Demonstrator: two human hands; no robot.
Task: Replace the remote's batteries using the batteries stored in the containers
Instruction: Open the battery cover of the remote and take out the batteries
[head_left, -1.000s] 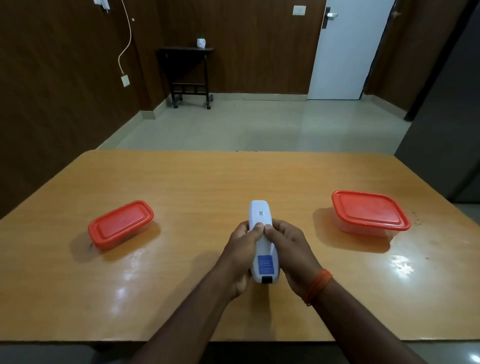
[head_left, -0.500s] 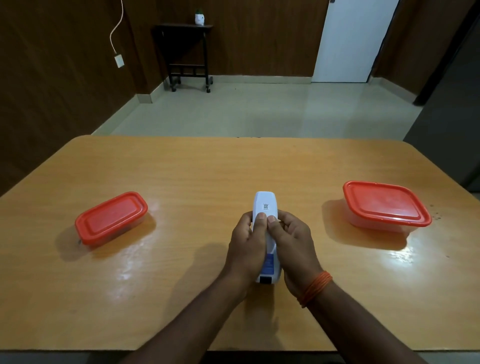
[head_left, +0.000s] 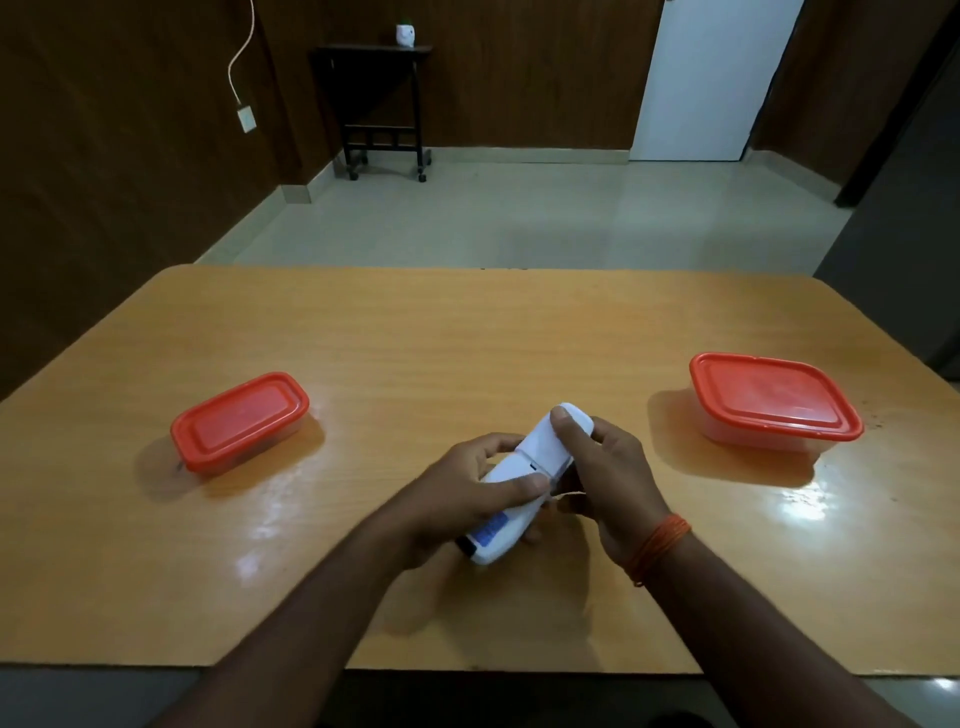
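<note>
Spanning nearly the whole lower view, the wooden table (head_left: 467, 338) carries everything you are working with. At about two o'clock from your hands sits the larger red-lidded container (head_left: 771, 402), lid on, well apart from them. At about ten o'clock sits the smaller red-lidded container (head_left: 240, 421), also lidded and untouched. Between the two, near the table's middle, you hold the white remote (head_left: 524, 467) back-side up, tilted so its far end points toward one o'clock. Your left hand (head_left: 467, 499) is wrapped around its lower half, thumb pressed across the back, fingers curled underneath. Your right hand (head_left: 608, 473) grips the upper half, thumb tip on the far end and fingers closed beneath. An orange thread band (head_left: 657, 548) circles your right wrist.
</note>
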